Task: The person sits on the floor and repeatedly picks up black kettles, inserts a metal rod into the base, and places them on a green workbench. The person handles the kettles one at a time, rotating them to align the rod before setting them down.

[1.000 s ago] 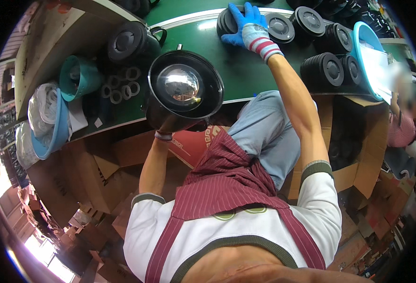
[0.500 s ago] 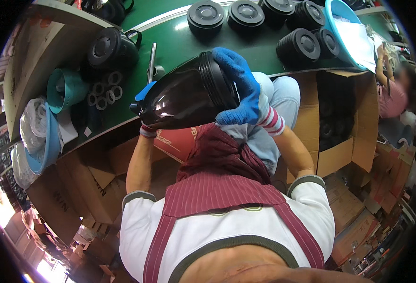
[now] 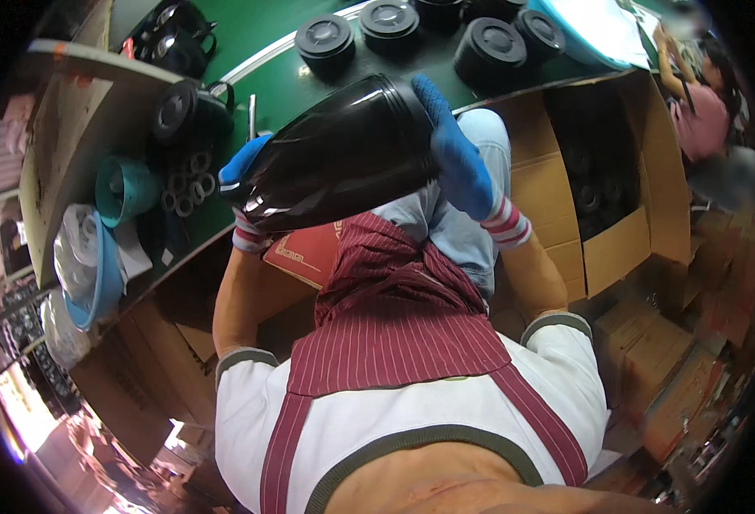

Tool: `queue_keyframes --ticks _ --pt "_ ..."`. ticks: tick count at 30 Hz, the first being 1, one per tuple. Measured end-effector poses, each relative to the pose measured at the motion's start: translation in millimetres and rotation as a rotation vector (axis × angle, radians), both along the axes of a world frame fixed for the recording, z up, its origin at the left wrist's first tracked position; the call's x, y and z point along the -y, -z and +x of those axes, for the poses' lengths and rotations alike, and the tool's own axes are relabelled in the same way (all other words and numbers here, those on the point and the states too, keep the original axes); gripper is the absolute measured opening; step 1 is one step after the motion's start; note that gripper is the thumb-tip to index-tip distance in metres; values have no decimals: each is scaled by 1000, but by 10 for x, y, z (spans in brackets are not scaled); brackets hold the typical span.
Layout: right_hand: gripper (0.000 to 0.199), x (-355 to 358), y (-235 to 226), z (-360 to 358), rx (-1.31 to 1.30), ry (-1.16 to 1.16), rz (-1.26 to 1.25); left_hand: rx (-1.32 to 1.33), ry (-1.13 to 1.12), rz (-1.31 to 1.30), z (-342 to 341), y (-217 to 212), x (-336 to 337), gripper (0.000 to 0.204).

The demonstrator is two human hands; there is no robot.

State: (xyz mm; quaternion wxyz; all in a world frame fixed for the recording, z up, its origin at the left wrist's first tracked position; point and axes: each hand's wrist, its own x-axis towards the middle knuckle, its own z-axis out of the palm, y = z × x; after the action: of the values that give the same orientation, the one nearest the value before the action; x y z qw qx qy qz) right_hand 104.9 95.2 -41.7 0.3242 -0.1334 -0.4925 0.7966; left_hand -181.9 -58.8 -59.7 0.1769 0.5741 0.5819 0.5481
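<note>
A glossy black bullet-shaped shell [image 3: 334, 154] lies tilted across the space above my lap, its ridged wide end to the right. Around its narrow left end wraps my left hand [image 3: 242, 168], in a blue-coated glove; the shell hides part of the fingers. My right hand [image 3: 465, 163], gloved too, rests flat against the wide end with its fingers stretched out, slightly blurred. What lies inside that end is covered by the palm.
Black round lids [image 3: 324, 38] stand along the green table [image 3: 274, 94]. At left are a black jug [image 3: 180, 116], white rings [image 3: 197, 180], a teal basket [image 3: 125, 193] and a blue basin [image 3: 103, 274]. An open carton [image 3: 621, 261] holds black parts. A co-worker [image 3: 703, 111] sits far right.
My right hand has gone from curling around the ridged rim to lying flat against the end. The shell's narrow end has shifted slightly left, and the view has moved.
</note>
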Motion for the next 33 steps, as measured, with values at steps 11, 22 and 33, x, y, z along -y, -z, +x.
queue_keyframes --ticks 11,22,33 --pt "54 -18 240 214 51 538 758 -344 15 130 289 -450 -415 31" --pt "61 267 -181 398 68 718 485 153 -119 -136 860 -543 -600 35" --pt "72 202 -862 501 109 666 1192 491 485 -479 593 233 -556 42"
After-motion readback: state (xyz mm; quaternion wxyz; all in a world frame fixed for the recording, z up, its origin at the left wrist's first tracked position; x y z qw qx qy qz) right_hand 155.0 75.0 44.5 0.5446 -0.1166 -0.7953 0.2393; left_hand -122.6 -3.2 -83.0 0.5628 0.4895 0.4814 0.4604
